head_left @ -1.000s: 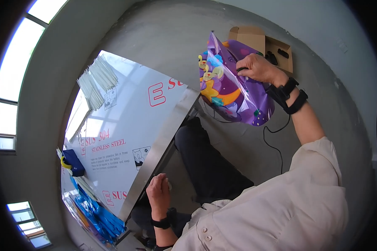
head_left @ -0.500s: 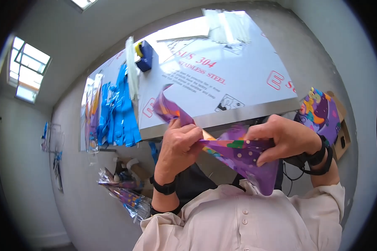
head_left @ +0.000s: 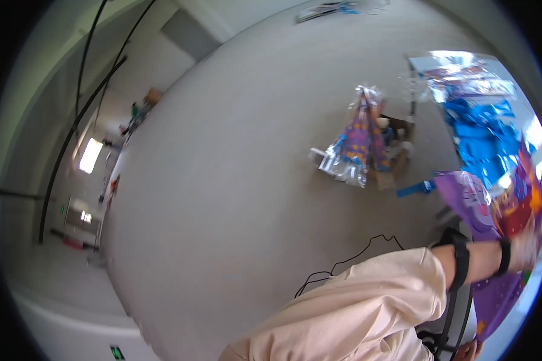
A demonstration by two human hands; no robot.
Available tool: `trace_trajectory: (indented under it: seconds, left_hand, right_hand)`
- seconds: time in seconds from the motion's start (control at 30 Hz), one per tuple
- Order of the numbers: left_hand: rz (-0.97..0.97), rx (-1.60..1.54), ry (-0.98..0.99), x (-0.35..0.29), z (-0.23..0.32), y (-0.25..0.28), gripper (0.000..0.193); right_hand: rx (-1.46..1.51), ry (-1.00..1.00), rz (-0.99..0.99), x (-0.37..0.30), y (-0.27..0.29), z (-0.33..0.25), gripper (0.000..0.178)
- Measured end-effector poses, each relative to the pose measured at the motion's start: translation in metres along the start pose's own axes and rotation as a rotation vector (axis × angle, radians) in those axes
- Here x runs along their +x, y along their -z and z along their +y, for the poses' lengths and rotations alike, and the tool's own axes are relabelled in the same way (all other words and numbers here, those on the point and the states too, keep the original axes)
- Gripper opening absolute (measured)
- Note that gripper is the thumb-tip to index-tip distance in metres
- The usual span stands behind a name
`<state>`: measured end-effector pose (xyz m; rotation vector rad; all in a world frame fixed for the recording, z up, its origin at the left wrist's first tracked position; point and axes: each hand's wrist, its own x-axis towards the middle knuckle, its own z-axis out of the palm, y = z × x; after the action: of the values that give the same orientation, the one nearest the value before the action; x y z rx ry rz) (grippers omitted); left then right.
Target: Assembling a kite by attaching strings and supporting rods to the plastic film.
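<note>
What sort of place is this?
Probably a workshop or packing room, judging by the worktable, the blue plastic on it and the purple patterned packages in clear wrapping.

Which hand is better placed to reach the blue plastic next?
Probably the left hand: though blurred over the purple printed film, it appears nearer the blue plastic. The right hand is farther off, by the film's lower corner at the picture's edge.

My feed: one head-worn fisheye, looking down from above the wearer and out to their left. Floor [head_left: 223, 180] fills the middle. Far window [head_left: 90, 155] reads small, left side. Sleeve [head_left: 355, 289] nearest the lens, large along the lower edge. I get table [head_left: 498, 65] and blurred left hand [head_left: 527, 248] only at the right rim.
</note>
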<state>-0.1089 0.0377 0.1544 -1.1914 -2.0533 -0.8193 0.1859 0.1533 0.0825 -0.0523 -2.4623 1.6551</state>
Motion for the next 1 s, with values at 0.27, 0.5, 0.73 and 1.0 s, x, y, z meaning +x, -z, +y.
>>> trace_trajectory:
  seconds: [0.27, 0.5, 0.73, 1.0]
  left_hand:
    - [-0.867, -0.731, -0.076, -0.132, 0.08, -0.042, 0.057]
    - [-0.318, -0.58, -0.21, -0.165, 0.117, -0.04, 0.071]
    - [-0.401, -0.764, -0.282, -0.171, 0.129, -0.036, 0.069]
    - [-0.392, -0.869, -0.108, -0.154, 0.122, 0.01, 0.061]
  right_hand:
    - [0.043, 0.069, 0.166, 0.018, -0.04, 0.007, 0.036]
    - [0.393, 0.16, 0.249, 0.019, -0.1, 0.025, 0.047]
    - [0.786, 0.273, 0.287, 0.054, -0.188, 0.035, 0.06]
    - [0.983, 0.4, 0.586, 0.041, -0.173, 0.041, 0.074]
